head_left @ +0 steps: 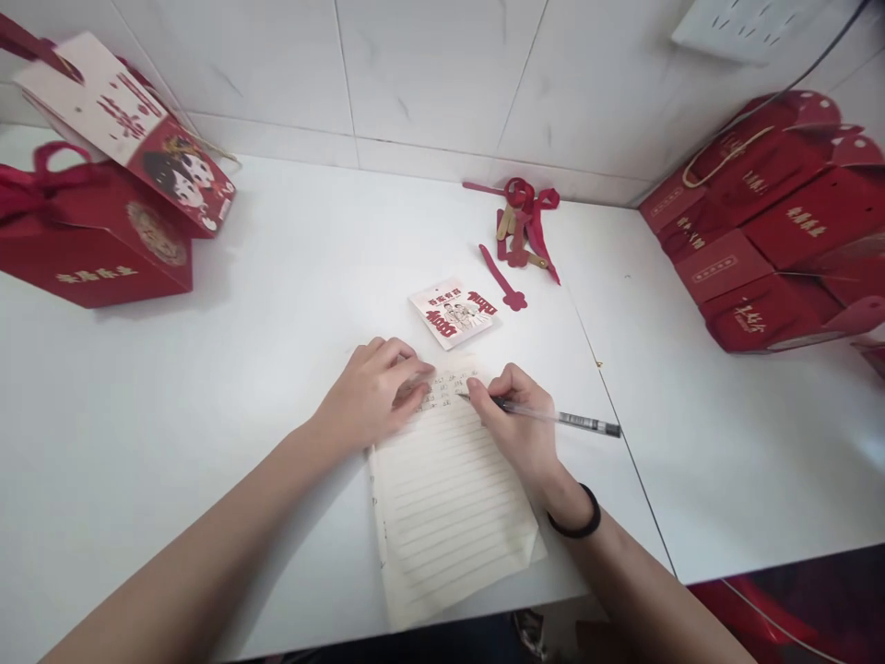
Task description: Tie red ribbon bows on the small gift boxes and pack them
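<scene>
A lined notebook [456, 507] with handwriting in its top rows lies on the white table, its lower right corner slightly raised. My right hand [518, 420] grips a clear-barrelled pen [581, 421], with its tip at the written lines. A dark band circles my right wrist. My left hand [377, 392] rests on the upper left of the page, fingers bent and thumb apart, holding nothing visible. Just beyond the notebook lies a small white and red printed card or packet [453, 314].
Red ribbons and strips [522, 226] lie near the wall, with a red flower-ended strip [504, 281] closer. Red gift boxes [781, 221] are stacked at right. A red box [103, 249] and a printed gift bag [148, 138] stand at left. A seam [632, 456] crosses the table.
</scene>
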The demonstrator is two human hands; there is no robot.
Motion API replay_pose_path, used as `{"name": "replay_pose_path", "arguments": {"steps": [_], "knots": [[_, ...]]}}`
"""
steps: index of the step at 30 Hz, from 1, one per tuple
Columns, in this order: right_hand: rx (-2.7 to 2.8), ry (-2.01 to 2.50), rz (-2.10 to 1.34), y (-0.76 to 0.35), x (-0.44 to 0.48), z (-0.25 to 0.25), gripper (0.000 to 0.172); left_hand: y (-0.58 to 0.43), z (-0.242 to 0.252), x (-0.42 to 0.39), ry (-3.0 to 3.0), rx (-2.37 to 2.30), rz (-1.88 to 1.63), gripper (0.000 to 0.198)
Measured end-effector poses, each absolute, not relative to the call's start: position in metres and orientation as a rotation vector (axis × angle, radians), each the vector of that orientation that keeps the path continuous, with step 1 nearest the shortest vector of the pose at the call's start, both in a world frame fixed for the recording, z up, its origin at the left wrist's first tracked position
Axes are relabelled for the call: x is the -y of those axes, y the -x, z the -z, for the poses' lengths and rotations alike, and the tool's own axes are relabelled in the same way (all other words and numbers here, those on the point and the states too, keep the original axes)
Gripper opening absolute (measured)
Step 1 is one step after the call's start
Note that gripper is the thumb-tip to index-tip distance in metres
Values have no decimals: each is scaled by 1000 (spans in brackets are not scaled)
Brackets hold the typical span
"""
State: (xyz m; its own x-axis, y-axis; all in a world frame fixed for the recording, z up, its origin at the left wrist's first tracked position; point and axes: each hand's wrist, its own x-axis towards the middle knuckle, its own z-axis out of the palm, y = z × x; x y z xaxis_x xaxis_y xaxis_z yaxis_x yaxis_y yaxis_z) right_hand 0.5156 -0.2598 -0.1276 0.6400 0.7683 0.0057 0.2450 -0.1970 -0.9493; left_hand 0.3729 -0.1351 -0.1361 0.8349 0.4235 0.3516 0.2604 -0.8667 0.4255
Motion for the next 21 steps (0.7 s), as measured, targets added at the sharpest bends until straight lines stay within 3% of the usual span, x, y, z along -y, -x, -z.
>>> {"name": "replay_pose_path", "arguments": {"steps": [21], "knots": [[871,1883,-478,-519,257,130,37,-373,134,134,-2676,-547,-566,20]]}}
